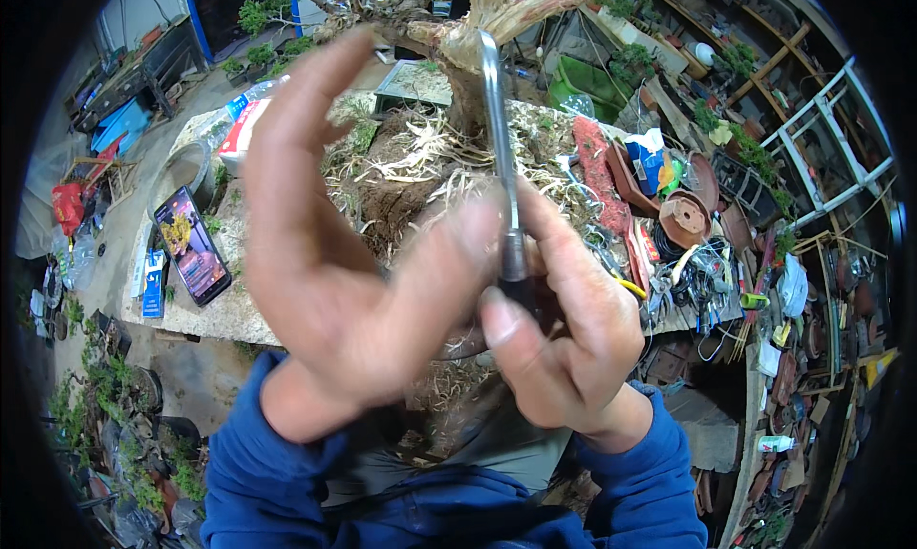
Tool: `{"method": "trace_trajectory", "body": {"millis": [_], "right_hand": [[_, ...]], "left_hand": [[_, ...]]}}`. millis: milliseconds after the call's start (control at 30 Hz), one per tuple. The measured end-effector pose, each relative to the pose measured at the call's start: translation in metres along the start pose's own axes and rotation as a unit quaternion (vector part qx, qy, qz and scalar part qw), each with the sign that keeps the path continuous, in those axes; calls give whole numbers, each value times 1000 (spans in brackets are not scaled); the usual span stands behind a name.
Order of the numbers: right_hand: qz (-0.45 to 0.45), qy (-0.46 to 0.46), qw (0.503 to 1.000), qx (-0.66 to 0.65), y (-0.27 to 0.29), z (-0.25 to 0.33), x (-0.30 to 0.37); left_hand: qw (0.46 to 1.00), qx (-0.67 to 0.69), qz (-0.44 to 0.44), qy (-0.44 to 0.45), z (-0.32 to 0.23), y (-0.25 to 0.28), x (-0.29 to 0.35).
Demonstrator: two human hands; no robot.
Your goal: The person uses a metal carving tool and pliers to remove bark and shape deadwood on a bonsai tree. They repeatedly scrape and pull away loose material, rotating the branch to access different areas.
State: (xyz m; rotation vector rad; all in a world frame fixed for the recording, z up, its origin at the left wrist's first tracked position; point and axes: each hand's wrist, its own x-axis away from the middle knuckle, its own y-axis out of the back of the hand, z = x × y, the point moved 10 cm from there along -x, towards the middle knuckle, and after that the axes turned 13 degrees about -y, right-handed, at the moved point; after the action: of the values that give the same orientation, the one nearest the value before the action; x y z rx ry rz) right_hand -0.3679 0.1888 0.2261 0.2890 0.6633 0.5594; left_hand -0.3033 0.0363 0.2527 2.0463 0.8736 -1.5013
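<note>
Upright in my right hand point(578, 334) is a carving tool with a long shiny steel shaft point(500, 119), its tip bent over like a hook. The fingers and thumb close round its dark handle point(514, 267). My left hand point(325, 263) is raised beside it, blurred, fingers stretched up and apart. Its thumb tip lies at the shaft just above the handle; whether it touches I cannot tell. Behind the tool stands a bonsai trunk point(466, 100) with stripped pale wood on top. Curled pale wood shavings point(435, 148) lie over the soil at its base.
A phone with a lit screen point(193, 245) and a small blue box point(153, 284) lie on the worktop's left. To the right are a red fibrous strip point(594, 167), a brown pot point(684, 219) and tangled wires and tools point(702, 286). A green bin point(583, 89) stands beyond.
</note>
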Motion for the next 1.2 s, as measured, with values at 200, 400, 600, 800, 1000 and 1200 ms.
{"method": "trace_trajectory", "body": {"millis": [200, 400, 600, 800, 1000, 1200], "right_hand": [[-22, -102, 991, -80, 5, -31, -4], [-34, -16, 998, 43, 9, -12, -15], [-78, 11, 989, 126, 10, 2, -13], [-111, 99, 970, 191, 1, 21, -13], [-19, -81, 997, 0, 12, 11, -19], [12, -158, 982, -106, 24, 8, -24]], "left_hand": [[956, -128, 134, -228, 30, -24, -42], [976, -30, 130, -172, 54, -38, -68], [945, -126, 152, -261, 41, -43, -63], [925, -191, 126, -303, 21, -39, -63], [928, -232, 133, -260, 23, -33, -62], [948, -182, 157, -206, 26, -36, -67]]}}
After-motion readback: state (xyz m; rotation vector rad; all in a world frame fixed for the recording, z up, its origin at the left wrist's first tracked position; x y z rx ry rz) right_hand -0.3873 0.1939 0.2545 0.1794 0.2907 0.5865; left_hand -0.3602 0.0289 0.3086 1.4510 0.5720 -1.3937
